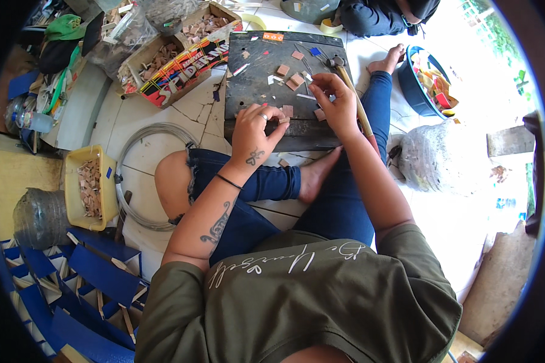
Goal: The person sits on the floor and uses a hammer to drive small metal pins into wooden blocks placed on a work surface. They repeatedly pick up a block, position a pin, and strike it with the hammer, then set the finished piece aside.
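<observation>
My left hand is closed over the near edge of a low black work block, pinching a small wooden piece between thumb and fingers. Just to its right and a little higher, my right hand has thumb and fingertips pressed together; whatever they hold is too small to make out. Several square wooden pieces lie scattered on the block, with thin nail-like bits near its far right side. A hammer rests along the right edge, its handle running behind my right forearm.
Left of the block stands a printed cardboard box of wooden bits. A wire coil and yellow basket lie nearer. Blue panels are stacked lower left. On the right are a blue basin and a wrapped bundle. Another person sits beyond.
</observation>
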`<state>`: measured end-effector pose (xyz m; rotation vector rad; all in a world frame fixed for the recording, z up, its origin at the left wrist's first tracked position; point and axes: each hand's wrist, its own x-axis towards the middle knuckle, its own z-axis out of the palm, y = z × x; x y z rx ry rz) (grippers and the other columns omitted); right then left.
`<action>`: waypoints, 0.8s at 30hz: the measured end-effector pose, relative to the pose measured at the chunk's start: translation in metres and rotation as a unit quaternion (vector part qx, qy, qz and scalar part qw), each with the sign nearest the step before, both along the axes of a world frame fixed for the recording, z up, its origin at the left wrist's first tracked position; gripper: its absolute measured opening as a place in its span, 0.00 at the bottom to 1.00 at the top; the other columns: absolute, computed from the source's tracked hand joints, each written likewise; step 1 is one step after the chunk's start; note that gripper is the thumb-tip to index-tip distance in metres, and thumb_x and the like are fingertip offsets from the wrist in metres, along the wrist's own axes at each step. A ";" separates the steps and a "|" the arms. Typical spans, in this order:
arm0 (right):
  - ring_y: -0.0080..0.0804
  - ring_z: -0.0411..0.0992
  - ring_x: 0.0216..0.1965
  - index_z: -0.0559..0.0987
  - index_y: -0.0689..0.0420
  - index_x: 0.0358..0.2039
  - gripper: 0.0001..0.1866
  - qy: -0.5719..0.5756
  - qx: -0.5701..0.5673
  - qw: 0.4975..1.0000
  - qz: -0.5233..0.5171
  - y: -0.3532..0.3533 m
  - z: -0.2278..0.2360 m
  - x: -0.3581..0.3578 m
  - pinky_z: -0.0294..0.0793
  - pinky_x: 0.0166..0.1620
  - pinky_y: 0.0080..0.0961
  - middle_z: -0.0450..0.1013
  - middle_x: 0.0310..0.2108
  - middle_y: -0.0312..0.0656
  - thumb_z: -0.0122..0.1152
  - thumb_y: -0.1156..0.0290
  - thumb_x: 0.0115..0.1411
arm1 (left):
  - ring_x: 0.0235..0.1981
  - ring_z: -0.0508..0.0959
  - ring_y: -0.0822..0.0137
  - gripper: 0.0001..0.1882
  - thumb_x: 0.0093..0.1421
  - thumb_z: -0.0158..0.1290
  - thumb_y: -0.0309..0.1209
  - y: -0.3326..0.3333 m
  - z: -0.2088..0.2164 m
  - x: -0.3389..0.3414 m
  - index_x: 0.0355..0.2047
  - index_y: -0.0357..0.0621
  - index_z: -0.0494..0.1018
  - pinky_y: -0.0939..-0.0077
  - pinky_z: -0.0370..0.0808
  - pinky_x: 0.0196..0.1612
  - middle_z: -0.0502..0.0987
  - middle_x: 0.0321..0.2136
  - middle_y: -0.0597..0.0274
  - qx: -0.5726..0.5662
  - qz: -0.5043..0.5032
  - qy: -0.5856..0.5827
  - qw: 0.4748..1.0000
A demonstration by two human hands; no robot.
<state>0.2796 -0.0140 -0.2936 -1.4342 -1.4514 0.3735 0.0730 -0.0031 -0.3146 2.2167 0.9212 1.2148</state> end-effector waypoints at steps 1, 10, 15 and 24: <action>0.20 0.73 0.28 0.80 0.60 0.41 0.11 -0.027 0.007 1.000 -0.012 0.000 0.002 0.003 0.74 0.33 0.20 0.79 0.32 0.38 0.66 0.77 0.56 | 0.32 0.76 0.61 0.09 0.50 0.64 0.29 0.000 -0.001 0.000 0.30 0.47 0.75 0.66 0.69 0.41 0.77 0.27 0.65 0.003 0.004 0.003 1.000; 0.25 0.76 0.27 0.77 0.60 0.43 0.12 -0.071 0.098 0.993 0.000 -0.001 -0.005 -0.006 0.74 0.31 0.20 0.79 0.32 0.40 0.63 0.79 0.58 | 0.36 0.76 0.58 0.09 0.50 0.64 0.30 -0.002 -0.004 0.000 0.31 0.48 0.76 0.64 0.70 0.43 0.77 0.29 0.63 0.050 0.012 -0.002 0.999; 0.22 0.77 0.29 0.78 0.60 0.45 0.14 -0.015 0.004 0.999 0.030 -0.006 -0.004 -0.006 0.74 0.32 0.19 0.80 0.32 0.39 0.63 0.79 0.57 | 0.37 0.76 0.57 0.09 0.50 0.64 0.30 -0.001 -0.006 0.000 0.31 0.48 0.76 0.63 0.70 0.43 0.77 0.28 0.62 0.029 0.012 -0.009 0.999; 0.16 0.75 0.29 0.81 0.63 0.34 0.05 0.192 -0.133 0.965 0.120 -0.018 0.014 -0.016 0.74 0.34 0.15 0.80 0.28 0.35 0.67 0.77 0.56 | 0.35 0.78 0.59 0.08 0.48 0.67 0.29 -0.001 -0.001 -0.002 0.28 0.46 0.79 0.66 0.71 0.43 0.80 0.28 0.63 -0.010 -0.002 -0.001 1.000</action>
